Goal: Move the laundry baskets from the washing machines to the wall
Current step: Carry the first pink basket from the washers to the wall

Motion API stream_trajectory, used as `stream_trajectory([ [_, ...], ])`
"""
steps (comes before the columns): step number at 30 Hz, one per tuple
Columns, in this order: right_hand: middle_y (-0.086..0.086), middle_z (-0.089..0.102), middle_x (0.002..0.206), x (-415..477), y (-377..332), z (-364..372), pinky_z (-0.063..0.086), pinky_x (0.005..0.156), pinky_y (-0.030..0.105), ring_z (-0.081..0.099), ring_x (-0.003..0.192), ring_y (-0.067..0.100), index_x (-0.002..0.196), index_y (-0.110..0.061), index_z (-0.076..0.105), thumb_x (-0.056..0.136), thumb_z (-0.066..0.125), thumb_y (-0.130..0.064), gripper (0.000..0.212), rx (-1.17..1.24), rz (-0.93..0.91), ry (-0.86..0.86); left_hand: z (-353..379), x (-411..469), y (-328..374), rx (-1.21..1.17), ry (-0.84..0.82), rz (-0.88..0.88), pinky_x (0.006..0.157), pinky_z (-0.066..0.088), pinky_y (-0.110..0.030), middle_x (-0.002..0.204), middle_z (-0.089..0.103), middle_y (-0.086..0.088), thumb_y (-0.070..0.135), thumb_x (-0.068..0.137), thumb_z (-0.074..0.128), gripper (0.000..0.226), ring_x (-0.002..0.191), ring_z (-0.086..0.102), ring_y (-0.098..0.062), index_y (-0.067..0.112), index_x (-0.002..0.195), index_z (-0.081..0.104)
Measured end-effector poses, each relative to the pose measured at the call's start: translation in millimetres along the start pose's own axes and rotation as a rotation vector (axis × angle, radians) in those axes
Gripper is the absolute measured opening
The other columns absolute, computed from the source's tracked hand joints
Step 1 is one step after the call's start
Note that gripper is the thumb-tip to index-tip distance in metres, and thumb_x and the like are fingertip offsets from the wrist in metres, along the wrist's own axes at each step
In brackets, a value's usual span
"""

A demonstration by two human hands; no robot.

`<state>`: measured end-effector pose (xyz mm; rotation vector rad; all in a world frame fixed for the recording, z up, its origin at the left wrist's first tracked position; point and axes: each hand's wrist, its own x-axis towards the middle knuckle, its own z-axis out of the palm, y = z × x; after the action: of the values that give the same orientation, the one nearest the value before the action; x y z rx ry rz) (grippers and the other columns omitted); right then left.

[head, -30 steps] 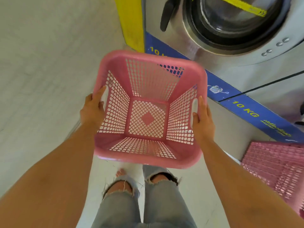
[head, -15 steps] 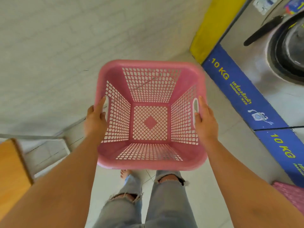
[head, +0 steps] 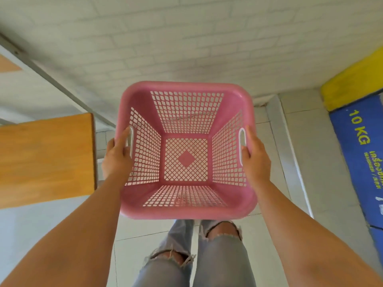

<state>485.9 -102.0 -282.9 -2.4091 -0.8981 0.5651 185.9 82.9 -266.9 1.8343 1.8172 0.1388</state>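
Observation:
An empty pink laundry basket [head: 186, 210] with lattice walls hangs in the air in front of me, its open top facing the camera. My left hand [head: 117, 156] grips the slot handle on its left side. My right hand [head: 256, 156] grips the handle on its right side. Beyond the basket rises a white brick wall [head: 176, 42]. At the right edge only the blue "10 KG" base strip of the washing machines [head: 360, 154] shows.
A wooden tabletop [head: 46, 160] on a grey metal frame stands close at my left, next to my left hand. A yellow panel [head: 352, 81] sits above the blue strip at the right. Pale floor tiles [head: 275, 125] lie below, with my legs in torn jeans [head: 194, 255].
My view has swung left, away from the washing machines: the drum and the second pink basket have left the frame, the brick wall now fills the top, and the wooden table has come in at left.

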Motion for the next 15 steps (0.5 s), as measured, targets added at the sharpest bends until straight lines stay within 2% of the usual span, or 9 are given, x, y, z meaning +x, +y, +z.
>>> stream_trajectory([
  [7, -0.002, 0.042, 0.149, 42, -22, 71, 0.053, 0.087, 0.041, 0.061, 0.113, 0.026, 0.15, -0.043, 0.022, 0.1, 0.041, -0.021, 0.058, -0.036, -0.093, -0.064, 11, 39, -53, -0.028, 0.052, -0.093, 0.08, 0.053, -0.044, 0.135, 0.05, 0.001, 0.014, 0.096, 0.041, 0.059, 0.104, 0.06, -0.03, 0.054, 0.139, 0.038],
  [9, -0.001, 0.043, 0.147, 53, -25, 91, 0.053, 0.085, 0.038, 0.062, 0.112, 0.025, 0.15, -0.042, 0.023, 0.1, 0.041, -0.021, 0.057, -0.035, -0.112, -0.073, 18, 52, -65, -0.036, 0.063, -0.13, 0.081, 0.052, -0.043, 0.136, 0.049, 0.002, 0.015, 0.096, 0.041, 0.058, 0.105, 0.06, -0.03, 0.056, 0.138, 0.037],
  [15, 0.001, 0.043, 0.148, 79, -25, 144, 0.048, 0.079, 0.028, 0.063, 0.109, 0.025, 0.15, -0.04, 0.024, 0.101, 0.042, -0.021, 0.056, -0.057, -0.15, -0.097, 42, 80, -96, -0.021, 0.057, -0.172, 0.081, 0.056, -0.052, 0.14, 0.047, 0.002, 0.019, 0.099, 0.038, 0.056, 0.106, 0.061, -0.033, 0.06, 0.137, 0.031],
])
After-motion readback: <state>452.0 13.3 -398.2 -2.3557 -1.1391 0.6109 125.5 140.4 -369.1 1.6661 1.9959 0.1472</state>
